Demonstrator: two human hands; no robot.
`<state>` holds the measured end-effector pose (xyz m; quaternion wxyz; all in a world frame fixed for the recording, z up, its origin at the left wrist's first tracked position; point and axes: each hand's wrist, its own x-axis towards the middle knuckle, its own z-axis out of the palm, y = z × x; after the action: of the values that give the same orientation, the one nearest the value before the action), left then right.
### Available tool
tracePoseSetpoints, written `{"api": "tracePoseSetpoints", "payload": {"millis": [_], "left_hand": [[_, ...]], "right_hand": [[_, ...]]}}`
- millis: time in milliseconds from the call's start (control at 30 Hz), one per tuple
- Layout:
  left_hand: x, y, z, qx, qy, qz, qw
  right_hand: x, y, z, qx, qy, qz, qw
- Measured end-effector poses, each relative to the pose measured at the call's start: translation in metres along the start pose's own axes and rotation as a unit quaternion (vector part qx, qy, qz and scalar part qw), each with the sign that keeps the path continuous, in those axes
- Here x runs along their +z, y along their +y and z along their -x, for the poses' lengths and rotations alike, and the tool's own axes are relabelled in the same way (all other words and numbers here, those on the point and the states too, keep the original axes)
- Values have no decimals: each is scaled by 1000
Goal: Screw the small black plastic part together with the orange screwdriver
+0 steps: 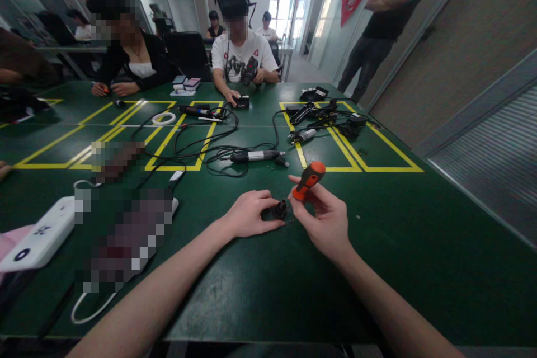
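My left hand (254, 213) rests on the green table, its thumb and fingers closed around a small dark round part (279, 210) with a short stub on top. What exactly the part is I cannot make out. Just to the right, my right hand (323, 212) grips a screwdriver (309, 180) with an orange and black handle, tilted with its butt end up and to the right. The screwdriver's shaft and tip are mostly hidden by my fingers, near the dark part. Whether the tip touches the part I cannot tell.
Beyond my hands lie a grey and black pen-shaped electric tool (257, 156) and tangled black cables (218, 148). More cables and tools (319, 114) lie at the back right, inside yellow tape lines. A white power bank-like box (44, 232) is at left. Across the table a person (243, 53) handles a dark tool.
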<state>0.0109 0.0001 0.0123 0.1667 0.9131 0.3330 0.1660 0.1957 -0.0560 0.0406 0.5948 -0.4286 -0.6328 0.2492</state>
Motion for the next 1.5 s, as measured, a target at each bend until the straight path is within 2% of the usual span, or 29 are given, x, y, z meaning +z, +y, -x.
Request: {"api": "tracePoseSetpoints", "payload": {"millis": [167,367,433,633,700,933,1167,1400,1500], "left_hand": [[0,1,0,0,4,3,1000],[0,1,0,3,2,3,1000],[0,1,0,2,1,0,1000],[0,1,0,5,4,-1,1000],[0,1,1,6,3,0,1000],[0,1,1,3,-2,7,1000],[-2,2,0,2,-2,-3,1000],[-1,1,0,2,-1,-1,1000],[-1,1,0,4,-1,0,1000]], "right_hand": [[3,2,0,4,30,-48,998],[-2,-7,-4,-10,-44,-17,999],[-2,-6,-4,-10,-51,-7,999],[2,3,2,11,7,-59,998],[1,2,2,9,7,-63,998],[-4,-5,-1,22,-64,-21,997],[0,4,4,45,-8,-89,995],[-4,0,0,65,-48,-47,996],[-1,0,2,71,-35,-66,995]]}}
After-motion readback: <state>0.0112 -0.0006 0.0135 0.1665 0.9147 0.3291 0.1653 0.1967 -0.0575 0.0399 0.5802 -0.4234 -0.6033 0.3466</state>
